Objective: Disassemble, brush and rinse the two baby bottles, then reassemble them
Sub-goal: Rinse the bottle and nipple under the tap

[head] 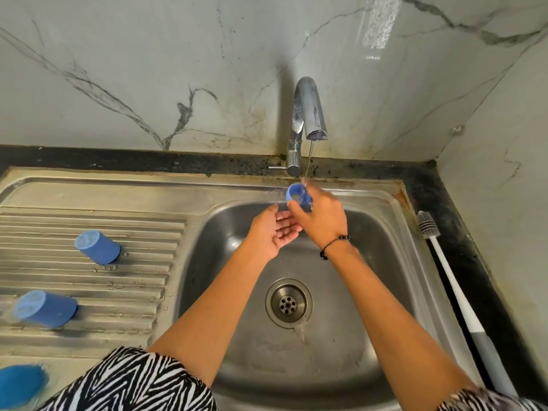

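Now the right hand pinches a small blue cap under the tap, over the sink. The left hand waits flat. It looks light, stiff and wet, likely slippery, so grip its sides.

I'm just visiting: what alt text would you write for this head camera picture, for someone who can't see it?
A person's right hand holds a small blue bottle part under a thin stream from the tap over a steel sink, the open left hand cupped beside it. Two blue bottle pieces stand on the draining board at left, and a bottle brush lies on the counter at right.
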A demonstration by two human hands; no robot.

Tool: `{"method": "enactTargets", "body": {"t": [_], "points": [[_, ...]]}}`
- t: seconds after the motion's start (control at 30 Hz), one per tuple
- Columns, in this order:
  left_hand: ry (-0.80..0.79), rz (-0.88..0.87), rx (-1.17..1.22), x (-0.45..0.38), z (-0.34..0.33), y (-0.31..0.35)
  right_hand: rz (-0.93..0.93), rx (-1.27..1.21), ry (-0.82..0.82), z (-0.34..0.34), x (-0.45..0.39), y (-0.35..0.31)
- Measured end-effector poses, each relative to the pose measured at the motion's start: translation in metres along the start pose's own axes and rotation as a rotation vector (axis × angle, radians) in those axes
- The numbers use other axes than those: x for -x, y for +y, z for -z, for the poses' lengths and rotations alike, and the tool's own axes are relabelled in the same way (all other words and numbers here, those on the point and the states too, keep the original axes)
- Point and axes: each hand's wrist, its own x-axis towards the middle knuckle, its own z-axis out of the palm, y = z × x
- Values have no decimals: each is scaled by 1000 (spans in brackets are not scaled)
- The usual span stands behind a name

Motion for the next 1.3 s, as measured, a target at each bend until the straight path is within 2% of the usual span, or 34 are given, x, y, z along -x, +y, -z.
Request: {"method": "enactTargets", "body": {"t": [0.13, 0.23, 0.33, 0.4, 0.53, 0.67, 0.83, 1.07, 1.3], "points": [[-31, -10, -31, 8, 3, -4, -47, -14, -66, 0, 11, 2], [-133, -22, 23, 14, 5, -5, -130, -77, -140, -2, 20, -3], [-180, -84, 116, 27, 10, -3, -88, -124, -149, -3, 29, -15], [-172, -157, 42, 34, 16, 0, -99, -190, -175, -1, 33, -21], [-27, -347, -241, 50, 38, 4, -82, -273, -327, -1, 39, -36], [195, -569, -658, 67, 68, 6, 84, -237, -402, -9, 48, -59], [378, -630, -969, 93, 102, 9, 244, -134, -471, -31, 60, -89], [575, -823, -1055, 138, 157, 23, 474, -215, -449, -46, 76, -148], [862, -900, -1108, 178, 250, 74, 548, -109, -526, -95, 67, -273]]}}
